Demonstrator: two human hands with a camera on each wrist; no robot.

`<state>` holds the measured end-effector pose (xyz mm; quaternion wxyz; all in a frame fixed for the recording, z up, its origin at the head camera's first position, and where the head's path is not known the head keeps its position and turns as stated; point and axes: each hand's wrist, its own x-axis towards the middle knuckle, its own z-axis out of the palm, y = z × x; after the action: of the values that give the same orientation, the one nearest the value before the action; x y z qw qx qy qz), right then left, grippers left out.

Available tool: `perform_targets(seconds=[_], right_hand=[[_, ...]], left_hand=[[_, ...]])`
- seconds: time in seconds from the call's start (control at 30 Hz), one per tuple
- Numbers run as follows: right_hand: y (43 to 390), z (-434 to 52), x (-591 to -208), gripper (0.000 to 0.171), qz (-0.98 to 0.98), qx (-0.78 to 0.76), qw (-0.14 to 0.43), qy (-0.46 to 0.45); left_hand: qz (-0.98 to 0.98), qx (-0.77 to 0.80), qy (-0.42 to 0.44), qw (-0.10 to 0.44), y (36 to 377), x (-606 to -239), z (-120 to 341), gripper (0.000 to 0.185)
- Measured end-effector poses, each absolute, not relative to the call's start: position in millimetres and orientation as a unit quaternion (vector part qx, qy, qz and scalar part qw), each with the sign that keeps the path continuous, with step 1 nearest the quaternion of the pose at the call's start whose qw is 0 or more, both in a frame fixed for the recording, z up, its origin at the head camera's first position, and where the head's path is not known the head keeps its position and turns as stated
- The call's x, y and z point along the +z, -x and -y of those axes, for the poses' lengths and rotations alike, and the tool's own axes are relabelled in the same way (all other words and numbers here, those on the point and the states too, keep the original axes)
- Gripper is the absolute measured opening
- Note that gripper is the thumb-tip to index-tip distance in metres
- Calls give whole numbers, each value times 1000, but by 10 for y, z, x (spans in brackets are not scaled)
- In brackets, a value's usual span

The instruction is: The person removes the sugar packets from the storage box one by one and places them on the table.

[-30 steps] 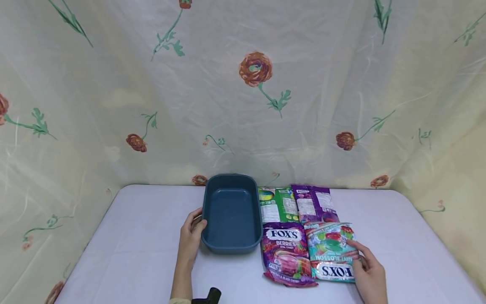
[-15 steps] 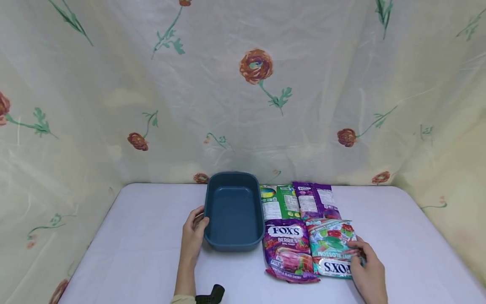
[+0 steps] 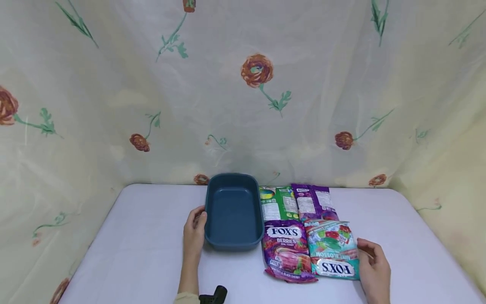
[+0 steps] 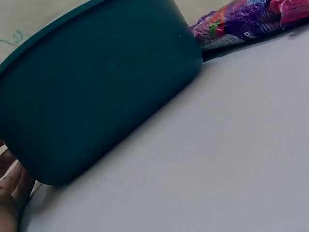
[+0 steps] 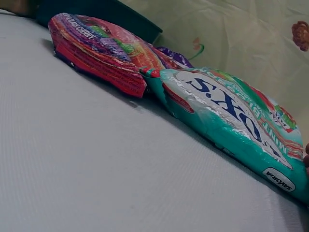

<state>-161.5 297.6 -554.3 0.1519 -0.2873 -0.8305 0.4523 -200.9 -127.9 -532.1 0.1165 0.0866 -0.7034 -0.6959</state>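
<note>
A dark blue rectangular plastic tub (image 3: 234,242) stands on the table, nothing inside it. My left hand (image 3: 195,230) rests against its left side, thumb near the rim; in the left wrist view fingers (image 4: 13,181) lie along the outer wall. Right of the tub are two candy bags: a purple Fox's Berries bag (image 3: 287,253) and a teal Fox's Mint Blossom bag (image 3: 332,249), its lettering upside down. At the teal bag's right edge is my right hand (image 3: 373,268), fingers loosely bent; only fingertips (image 5: 306,157) show in the right wrist view.
Behind those two bags lie a green packet (image 3: 279,204) and a purple packet (image 3: 314,202), with printed panels up. The white-covered table (image 3: 144,245) backs onto a flower-patterned curtain (image 3: 235,105). A black strap piece (image 3: 215,295) is near my left wrist.
My right hand has slipped off the top of the teal candy bag to its right edge. The left thumb has shifted slightly at the tub's rim. The bags and tub stay in place.
</note>
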Motion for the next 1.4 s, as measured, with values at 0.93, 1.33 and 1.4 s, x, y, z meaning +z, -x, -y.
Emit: perform_targets(seconds=[0.93,1.33,1.4], right_hand=[[1488,-2796,-5397,42,855,444,151,222],[1297,-2449,-5055,59,942,318,98,-34],[1309,-2395,-4971,65,950,299,80,-43]], left_hand=[[747,-642,-101,140,1973,-5408,1315,48],[776,-628,-21,-55,1623,-5294,1451,71],[828,-558,-1,-56,1569,-5275,1474,75]])
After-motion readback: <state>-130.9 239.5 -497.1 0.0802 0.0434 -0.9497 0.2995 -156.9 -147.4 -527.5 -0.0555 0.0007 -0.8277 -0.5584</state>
